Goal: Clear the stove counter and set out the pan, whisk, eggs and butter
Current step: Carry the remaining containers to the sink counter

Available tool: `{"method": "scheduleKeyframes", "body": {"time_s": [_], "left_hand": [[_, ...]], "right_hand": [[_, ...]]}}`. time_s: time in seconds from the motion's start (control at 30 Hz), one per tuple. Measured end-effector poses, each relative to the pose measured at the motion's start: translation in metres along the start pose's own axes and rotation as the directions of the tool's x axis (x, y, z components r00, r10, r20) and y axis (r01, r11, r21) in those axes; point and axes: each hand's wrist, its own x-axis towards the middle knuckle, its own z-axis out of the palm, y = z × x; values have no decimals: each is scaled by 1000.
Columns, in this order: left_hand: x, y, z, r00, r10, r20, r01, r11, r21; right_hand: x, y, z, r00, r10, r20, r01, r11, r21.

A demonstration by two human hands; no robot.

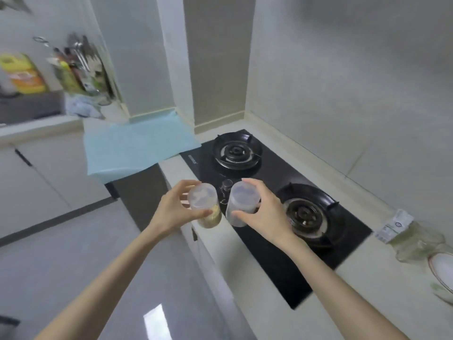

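Only the label on the glass jar near the counter's right end bears writing, too blurred to read. The left hand grasps the left tub, lidded, with yellowish contents low inside. The right hand grasps the right tub, contents unclear. Both tubs are at the stove's front edge.

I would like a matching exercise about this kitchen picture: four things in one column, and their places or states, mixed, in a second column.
1 left hand
2 right hand
3 blue mat
4 labelled jar

a stands beside the plate
b grips the container with yellowish contents
c lies by the far burner
d grips the pale container

Pairs: 1-b, 2-d, 3-c, 4-a.
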Motion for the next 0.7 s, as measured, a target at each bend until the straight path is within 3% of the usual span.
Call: {"method": "scheduleKeyframes", "body": {"time_s": [0.4,0.7], "left_hand": [[-75,-114,-258,944,-108,-313,121,993,20],[-127,-189,-416,815,-191,-548,224,975,-7]], "right_hand": [[50,-172,238,950,-194,247,192,981,32],[82,-294,393,831,-361,424,327,933,154]]}}
